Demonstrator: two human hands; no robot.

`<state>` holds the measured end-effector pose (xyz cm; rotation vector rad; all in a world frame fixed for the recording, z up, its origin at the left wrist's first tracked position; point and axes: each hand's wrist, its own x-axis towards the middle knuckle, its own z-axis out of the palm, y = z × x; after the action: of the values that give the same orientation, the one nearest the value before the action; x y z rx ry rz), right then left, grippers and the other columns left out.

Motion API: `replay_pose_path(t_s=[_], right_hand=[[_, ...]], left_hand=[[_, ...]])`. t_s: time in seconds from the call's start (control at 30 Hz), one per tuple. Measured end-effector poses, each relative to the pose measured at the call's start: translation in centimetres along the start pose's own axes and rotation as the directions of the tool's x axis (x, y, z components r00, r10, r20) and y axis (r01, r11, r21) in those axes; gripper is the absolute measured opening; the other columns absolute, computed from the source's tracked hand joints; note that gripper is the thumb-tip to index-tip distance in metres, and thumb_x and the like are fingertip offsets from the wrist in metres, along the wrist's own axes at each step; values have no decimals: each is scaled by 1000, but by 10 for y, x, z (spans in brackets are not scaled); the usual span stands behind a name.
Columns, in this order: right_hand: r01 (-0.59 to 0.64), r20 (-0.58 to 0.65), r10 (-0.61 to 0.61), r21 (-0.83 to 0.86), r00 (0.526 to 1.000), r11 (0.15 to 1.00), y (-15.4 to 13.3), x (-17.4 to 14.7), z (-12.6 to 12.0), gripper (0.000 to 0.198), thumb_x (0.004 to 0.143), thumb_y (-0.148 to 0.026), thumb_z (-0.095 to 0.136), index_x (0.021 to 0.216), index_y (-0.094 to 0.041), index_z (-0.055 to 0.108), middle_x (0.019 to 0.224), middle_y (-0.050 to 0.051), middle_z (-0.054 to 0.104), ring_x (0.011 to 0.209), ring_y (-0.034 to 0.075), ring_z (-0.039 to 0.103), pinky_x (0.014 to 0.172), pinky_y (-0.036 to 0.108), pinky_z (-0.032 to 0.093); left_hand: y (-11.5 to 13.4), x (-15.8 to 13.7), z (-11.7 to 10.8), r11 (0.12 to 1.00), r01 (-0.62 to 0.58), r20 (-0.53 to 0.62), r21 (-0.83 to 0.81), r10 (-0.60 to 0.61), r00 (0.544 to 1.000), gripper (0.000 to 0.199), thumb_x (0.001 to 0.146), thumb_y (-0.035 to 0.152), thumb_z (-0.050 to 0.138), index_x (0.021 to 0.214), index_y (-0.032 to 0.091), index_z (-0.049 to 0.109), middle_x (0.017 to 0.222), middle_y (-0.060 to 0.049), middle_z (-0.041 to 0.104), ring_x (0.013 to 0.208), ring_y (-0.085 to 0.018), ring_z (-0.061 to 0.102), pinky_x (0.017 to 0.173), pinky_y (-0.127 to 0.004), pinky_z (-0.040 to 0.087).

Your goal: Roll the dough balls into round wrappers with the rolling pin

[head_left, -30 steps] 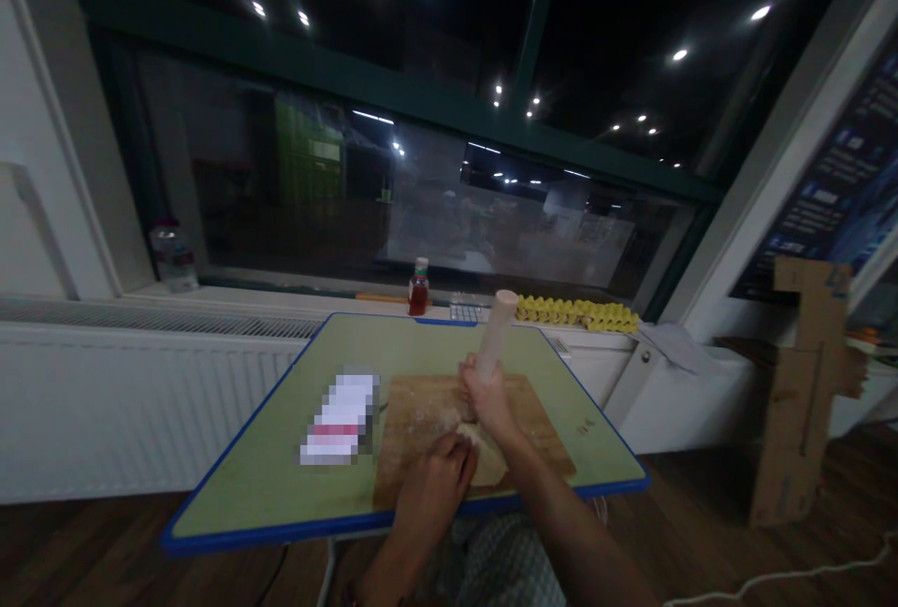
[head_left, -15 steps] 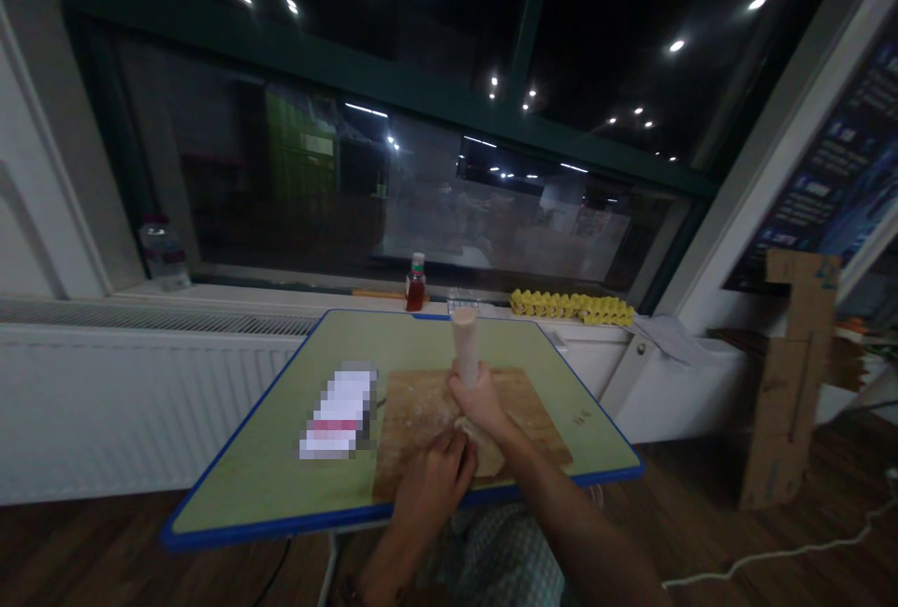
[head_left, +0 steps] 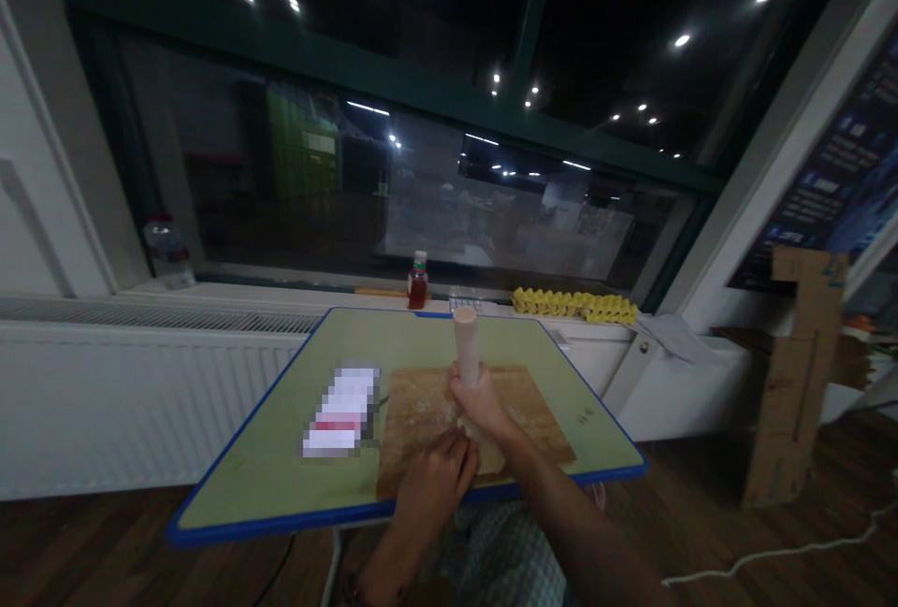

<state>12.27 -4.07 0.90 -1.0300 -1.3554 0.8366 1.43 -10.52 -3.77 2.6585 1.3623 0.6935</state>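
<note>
My right hand [head_left: 483,401] is wrapped round a pale wooden rolling pin [head_left: 466,345], whose free end points up and away from me. Its lower end is hidden by the hand. Beside it, my left hand [head_left: 436,471] has its fingers curled and pressed together at the edge of a pale, flat sheet of dough [head_left: 491,460]. The dough is partly covered by both hands and the right forearm. Under it lies a wooden cutting board [head_left: 413,401], dusted with white flour near the hands.
The board rests on a green table [head_left: 259,467] with a blue edge. A blurred-out phone-like screen [head_left: 343,411] lies to its left. On the sill stand a bottle of red sauce [head_left: 417,284], a yellow egg-tray-like strip [head_left: 572,305] and a clear bottle [head_left: 168,252].
My hands keep nearly the same pose, the right on the rolling pin and the left at the dough. The whole view has shifted very slightly.
</note>
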Motion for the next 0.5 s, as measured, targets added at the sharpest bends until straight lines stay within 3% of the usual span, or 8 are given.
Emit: replay_pose_path(t_s=[0.17,0.5], right_hand=[[-59,-36,58,-23,998,998,-5,-9,-3,25,63,-39,54,54,-24,36,45,-9,33,43,6,30,41,20,24],[-61,-40,58,-72,998,996,-3,-11,-3,24,63,-39,56,56,-23,39,47,-8,37,44,7,33,41,21,25]], left_hand=[[-1,-1,4,1000,-1,-24,10,2,1000,23,94,16,46,103,17,67,113,-11,70,100,-22,68,86,-35,55],[0,0,0,999,30,-42,-14,-30,999,23,94,19,45,96,17,68,105,-9,72,93,-21,70,83,-33,55]])
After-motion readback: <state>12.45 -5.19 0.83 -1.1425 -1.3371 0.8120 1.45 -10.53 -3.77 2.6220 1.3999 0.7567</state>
